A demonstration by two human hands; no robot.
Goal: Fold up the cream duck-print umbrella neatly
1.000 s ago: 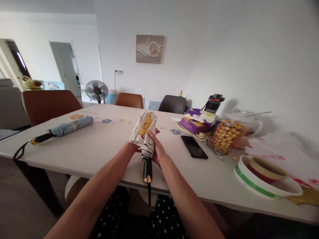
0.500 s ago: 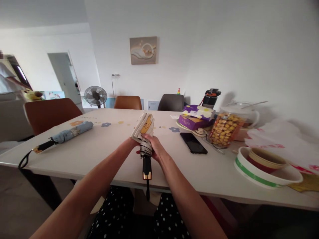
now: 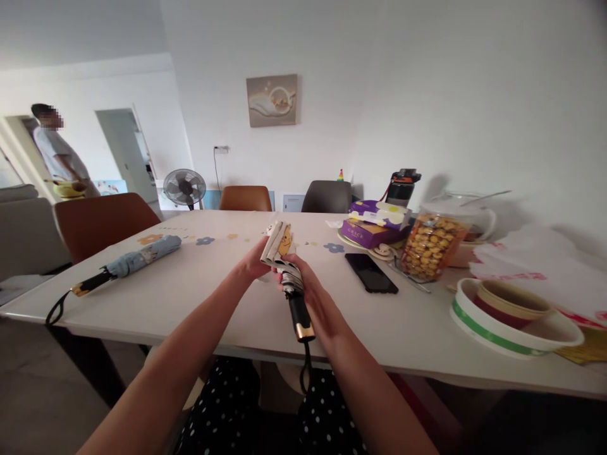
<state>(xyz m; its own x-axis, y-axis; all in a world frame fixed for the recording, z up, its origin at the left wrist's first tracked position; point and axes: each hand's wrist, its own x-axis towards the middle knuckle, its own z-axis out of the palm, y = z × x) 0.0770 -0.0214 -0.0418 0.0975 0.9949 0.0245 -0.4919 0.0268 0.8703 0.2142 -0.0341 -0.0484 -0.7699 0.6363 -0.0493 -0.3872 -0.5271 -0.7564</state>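
Between my hands is a folded white umbrella (image 3: 281,243) with a yellow cartoon print. Its black handle with a gold end points toward me, and a wrist loop dangles past the table's edge. My left hand (image 3: 256,258) is closed along the left side of the canopy, its fingers partly hidden behind the cloth. Lower down, my right hand (image 3: 300,278) wraps the canopy just above the handle. A blue umbrella (image 3: 147,253), also folded, lies on the left of the table, its handle toward the near left corner.
A black phone (image 3: 371,273) lies right of my hands. Beyond it are purple tissue packs (image 3: 367,230), a snack jar (image 3: 431,243) and a white bowl (image 3: 502,338) holding a paper cup. Chairs (image 3: 246,198) line the far side. A person (image 3: 61,151) stands at the far left.
The white umbrella has tilted, its handle swinging right. My left hand has moved up along the canopy. The person at the far left has come further into view.
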